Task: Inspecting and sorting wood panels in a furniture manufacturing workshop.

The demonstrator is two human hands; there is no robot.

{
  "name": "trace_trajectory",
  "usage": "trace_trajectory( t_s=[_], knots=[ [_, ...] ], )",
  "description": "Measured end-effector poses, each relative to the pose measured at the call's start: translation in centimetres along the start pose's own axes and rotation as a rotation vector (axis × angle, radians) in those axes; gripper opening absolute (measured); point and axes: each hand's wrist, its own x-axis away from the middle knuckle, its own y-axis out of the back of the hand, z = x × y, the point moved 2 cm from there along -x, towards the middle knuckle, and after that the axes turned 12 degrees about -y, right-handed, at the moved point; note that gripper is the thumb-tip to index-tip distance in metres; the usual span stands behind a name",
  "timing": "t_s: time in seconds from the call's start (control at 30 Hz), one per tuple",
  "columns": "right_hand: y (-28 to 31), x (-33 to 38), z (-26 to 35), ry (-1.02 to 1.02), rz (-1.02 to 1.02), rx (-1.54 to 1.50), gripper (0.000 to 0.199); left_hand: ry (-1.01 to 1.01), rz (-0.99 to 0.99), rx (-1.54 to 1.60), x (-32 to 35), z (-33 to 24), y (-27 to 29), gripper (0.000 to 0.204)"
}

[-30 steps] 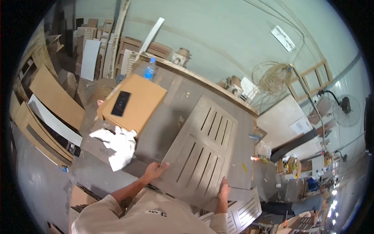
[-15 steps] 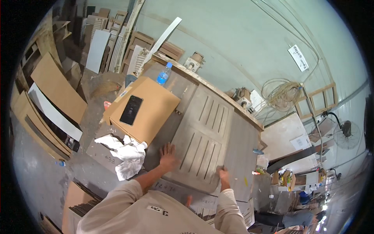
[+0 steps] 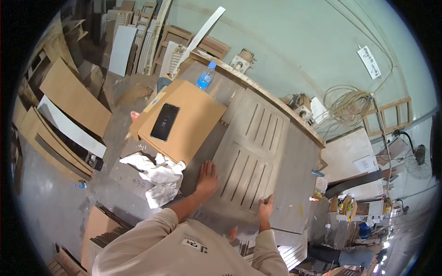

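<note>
A grey-brown wooden panel (image 3: 252, 154) with two rows of slots lies flat on the worktable in front of me. My left hand (image 3: 207, 180) rests at the panel's left edge, palm down and fingers stretched out. At the near right edge of the panel is my right hand (image 3: 265, 211), its fingers closed. Something small and dark shows at those fingertips, too small to name. To the left of the panel stands a cardboard box (image 3: 195, 122) with a black phone (image 3: 165, 122) on top. A crumpled white cloth (image 3: 161, 181) lies beside the box.
A water bottle with a blue cap (image 3: 206, 77) stands behind the box. A wooden rail (image 3: 276, 103) borders the table's far side. Boards (image 3: 76, 96) lean on the left. Coiled hose (image 3: 347, 106) hangs on the wall. Another person (image 3: 352, 256) is at the lower right.
My right hand has slid along the panel's right edge toward me. The left hand has shifted slightly nearer and stays flat. The whole view has shifted a little; the panel itself seems unmoved.
</note>
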Motion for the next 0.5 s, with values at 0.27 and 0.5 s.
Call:
trace_trajectory(
  t_s=[0.27,0.5],
  knots=[
    [0.6,0.7,1.4,0.035,-0.030,-0.029,0.071,-0.018,0.075,0.043,-0.4,0.1,0.3,0.061],
    [-1.4,-1.6,0.1,0.067,-0.031,0.121,0.070,0.017,0.110,0.046,-0.9,0.1,0.6,0.067]
  ],
)
